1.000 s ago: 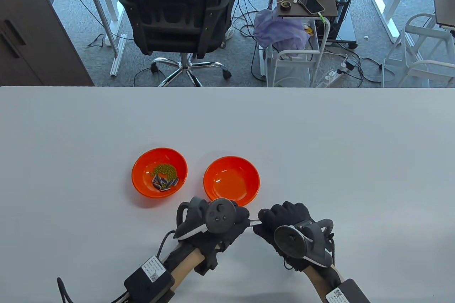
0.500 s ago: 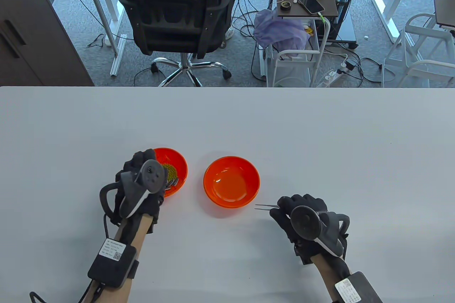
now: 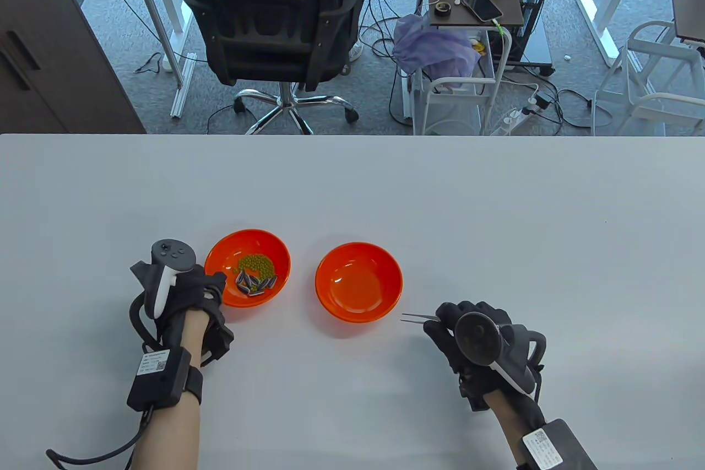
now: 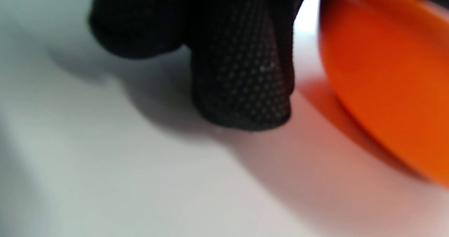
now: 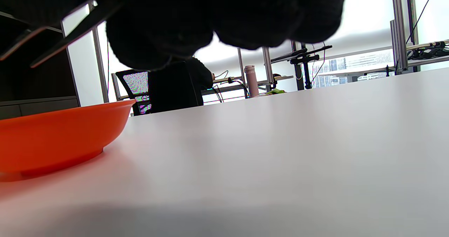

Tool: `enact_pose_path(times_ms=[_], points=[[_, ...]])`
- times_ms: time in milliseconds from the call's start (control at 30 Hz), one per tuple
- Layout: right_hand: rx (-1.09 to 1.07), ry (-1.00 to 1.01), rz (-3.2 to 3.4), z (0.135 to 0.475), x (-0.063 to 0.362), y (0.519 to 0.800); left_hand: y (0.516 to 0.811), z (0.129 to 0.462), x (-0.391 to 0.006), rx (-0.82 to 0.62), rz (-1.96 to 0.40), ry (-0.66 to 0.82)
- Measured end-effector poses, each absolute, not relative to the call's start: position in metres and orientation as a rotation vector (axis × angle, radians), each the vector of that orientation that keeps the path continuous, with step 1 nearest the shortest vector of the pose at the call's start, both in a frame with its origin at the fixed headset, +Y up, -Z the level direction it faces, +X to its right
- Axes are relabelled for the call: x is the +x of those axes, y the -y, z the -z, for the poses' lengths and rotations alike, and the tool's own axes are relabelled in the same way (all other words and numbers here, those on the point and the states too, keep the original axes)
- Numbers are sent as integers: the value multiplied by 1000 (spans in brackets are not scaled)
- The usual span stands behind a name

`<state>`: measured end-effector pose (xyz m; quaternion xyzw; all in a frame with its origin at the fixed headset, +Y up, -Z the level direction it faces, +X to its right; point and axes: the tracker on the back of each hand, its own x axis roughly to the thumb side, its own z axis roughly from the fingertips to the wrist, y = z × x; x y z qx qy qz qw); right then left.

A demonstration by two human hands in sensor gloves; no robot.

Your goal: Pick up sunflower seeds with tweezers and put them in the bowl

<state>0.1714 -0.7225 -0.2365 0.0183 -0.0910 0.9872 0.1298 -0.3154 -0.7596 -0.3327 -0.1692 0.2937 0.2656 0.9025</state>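
Right hand [image 3: 468, 335] pinches tweezers [image 3: 417, 318], tips apart, at empty bowl's [image 3: 358, 282] 4 o'clock. Left hand [image 3: 190, 299] beside seed bowl [image 3: 247, 267] at 8 o'clock, grip indiscernible.

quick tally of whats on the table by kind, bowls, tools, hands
orange bowls: 2, one with seeds and green peas, one empty
tweezers: 1, held by the right hand
gloved hands: 2, the left hand beside the filled bowl
total: 5
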Motion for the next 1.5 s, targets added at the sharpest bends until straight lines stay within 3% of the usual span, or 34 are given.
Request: enact_pose_path(times_ms=[333,767,1100,1300,1500], points=[[34,257,-2865,237,172,722,763,318,-321,-302,-778,-607],[29,266,-2844,237,172,723,703,286,-282,-253,-776,-300],[109,340,-2736,226,168,704,708,257,-252,-328,-777,-71],[302,455,-2744,215,134,677,708,255,-249,-296,-703,-13],[459,389,-2816,227,75,668,714,255,-253,-313,-705,-19]])
